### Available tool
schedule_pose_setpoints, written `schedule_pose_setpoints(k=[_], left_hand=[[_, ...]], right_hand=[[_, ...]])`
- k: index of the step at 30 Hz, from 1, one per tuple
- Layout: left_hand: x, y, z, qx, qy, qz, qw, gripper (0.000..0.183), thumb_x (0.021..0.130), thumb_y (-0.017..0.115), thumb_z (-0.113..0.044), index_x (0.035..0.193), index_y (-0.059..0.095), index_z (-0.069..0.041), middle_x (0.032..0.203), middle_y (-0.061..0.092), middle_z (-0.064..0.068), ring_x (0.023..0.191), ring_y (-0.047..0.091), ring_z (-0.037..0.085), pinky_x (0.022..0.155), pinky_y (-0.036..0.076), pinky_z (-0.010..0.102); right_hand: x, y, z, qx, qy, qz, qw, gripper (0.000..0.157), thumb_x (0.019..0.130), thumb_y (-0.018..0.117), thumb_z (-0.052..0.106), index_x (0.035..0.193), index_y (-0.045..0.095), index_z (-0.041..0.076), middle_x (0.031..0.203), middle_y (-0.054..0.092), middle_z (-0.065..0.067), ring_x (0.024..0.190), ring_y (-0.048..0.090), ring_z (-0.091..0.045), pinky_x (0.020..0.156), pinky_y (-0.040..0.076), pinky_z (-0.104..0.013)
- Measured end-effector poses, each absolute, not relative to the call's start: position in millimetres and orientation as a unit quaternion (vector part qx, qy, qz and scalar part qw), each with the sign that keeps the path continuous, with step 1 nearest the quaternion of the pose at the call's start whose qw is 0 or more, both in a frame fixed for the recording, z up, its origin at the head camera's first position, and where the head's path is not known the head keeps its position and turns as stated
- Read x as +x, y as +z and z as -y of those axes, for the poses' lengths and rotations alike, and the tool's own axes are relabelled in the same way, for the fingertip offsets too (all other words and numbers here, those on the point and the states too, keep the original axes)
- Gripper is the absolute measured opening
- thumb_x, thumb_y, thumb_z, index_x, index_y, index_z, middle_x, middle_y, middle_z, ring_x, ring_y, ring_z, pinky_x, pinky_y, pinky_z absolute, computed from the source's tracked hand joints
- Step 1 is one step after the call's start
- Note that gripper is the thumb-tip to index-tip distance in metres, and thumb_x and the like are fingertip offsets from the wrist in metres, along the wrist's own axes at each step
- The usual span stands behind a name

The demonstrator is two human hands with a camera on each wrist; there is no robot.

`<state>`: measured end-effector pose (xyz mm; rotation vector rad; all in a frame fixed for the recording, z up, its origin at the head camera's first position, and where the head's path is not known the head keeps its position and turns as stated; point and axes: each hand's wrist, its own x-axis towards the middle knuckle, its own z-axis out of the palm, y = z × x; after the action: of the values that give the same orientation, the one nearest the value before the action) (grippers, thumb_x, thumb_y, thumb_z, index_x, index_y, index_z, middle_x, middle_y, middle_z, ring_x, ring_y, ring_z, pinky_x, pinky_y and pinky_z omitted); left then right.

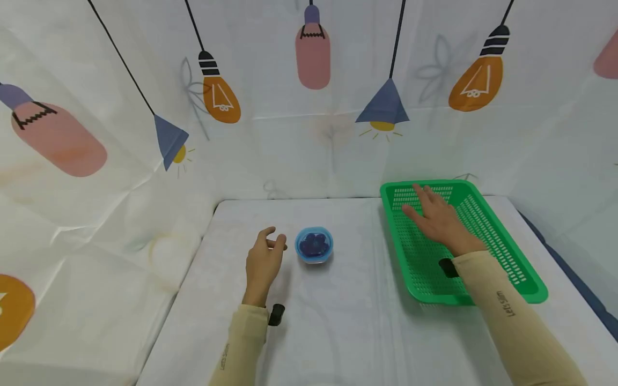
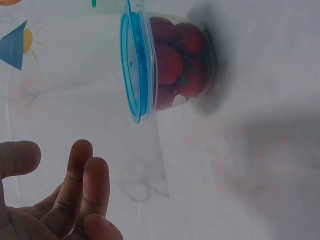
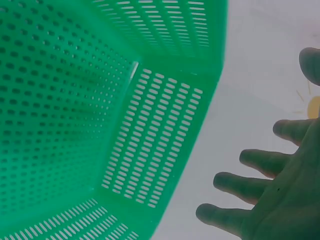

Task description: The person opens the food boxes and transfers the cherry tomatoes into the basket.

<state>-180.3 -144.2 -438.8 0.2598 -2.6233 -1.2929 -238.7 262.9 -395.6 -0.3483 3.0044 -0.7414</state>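
Observation:
A small clear container point(image 2: 182, 70) with a blue lid point(image 1: 314, 244) stands on the white table, and round red fruits that look like cherry tomatoes point(image 2: 169, 64) fill it. Just to its left is my left hand point(image 1: 264, 264), fingers loosely bent, touching nothing. Over the green plastic basket point(image 1: 419, 279) hovers my right hand point(image 1: 440, 222), with its fingers spread and nothing held. In the right wrist view the basket's slotted wall point(image 3: 150, 135) shows, with the fingers point(image 3: 245, 187) apart from it.
The white-covered table point(image 1: 347, 332) carries the basket on its right side. Behind and to the left hangs a white sheet point(image 1: 280, 145) printed with lamps and bulbs. Each wrist wears a small black device point(image 1: 277, 314) near the sleeve cuff.

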Motion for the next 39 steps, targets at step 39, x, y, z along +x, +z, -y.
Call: schedule_pose_setpoints(k=[39], left_hand=[[-165,-506,119,0.129,-0.648,0.749,-0.049,0.071,0.099,0.061,-0.032,0.158,0.028,-0.008,0.109,0.073,0.009,0.087,0.072,0.024,0.071,0.046,0.034]], right_hand=[[-227,-413,-237,-0.107,-0.295,-0.950,-0.009,0.075,0.107,0.043,0.047,0.162,0.013,0.006,0.164,0.014,-0.028,0.147,0.015,-0.051,0.110,0.020,-0.070]])
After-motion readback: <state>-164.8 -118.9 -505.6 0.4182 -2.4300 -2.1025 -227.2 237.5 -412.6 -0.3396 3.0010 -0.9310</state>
